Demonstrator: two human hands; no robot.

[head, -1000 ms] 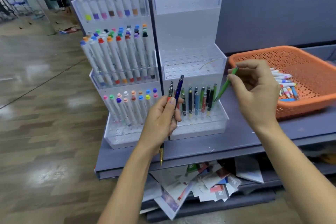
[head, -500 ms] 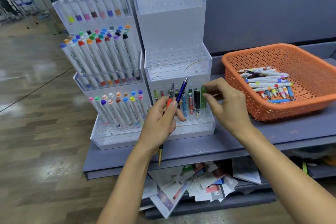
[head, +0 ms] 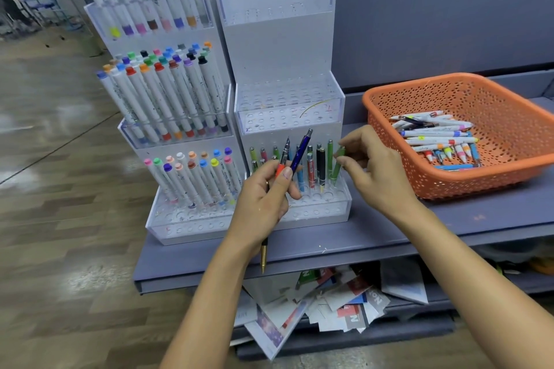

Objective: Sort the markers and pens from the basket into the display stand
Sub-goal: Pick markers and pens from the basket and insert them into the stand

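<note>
My left hand point(head: 263, 198) grips a small bunch of pens in front of the clear right display stand point(head: 278, 39): a blue pen point(head: 301, 153), a red-and-black pen point(head: 281, 159), and a gold-tipped pen point(head: 263, 257) sticking out below my fist. My right hand point(head: 377, 177) pinches the top of a green pen point(head: 337, 169) that stands in the far right of the stand's lowest tier, beside several other upright pens. The orange basket point(head: 419, 81) on the right holds several loose markers and pens point(head: 434, 138).
The left display stand point(head: 168, 141) is packed with white markers with coloured caps on three tiers. Both stands and the basket sit on a grey shelf point(head: 374, 237). Loose papers point(head: 329, 305) lie on the lower shelf. Wooden floor lies to the left.
My right hand brought the green pen down from above the basket side into the stand's lowest tier. My left hand has kept its bunch of pens in about the same place.
</note>
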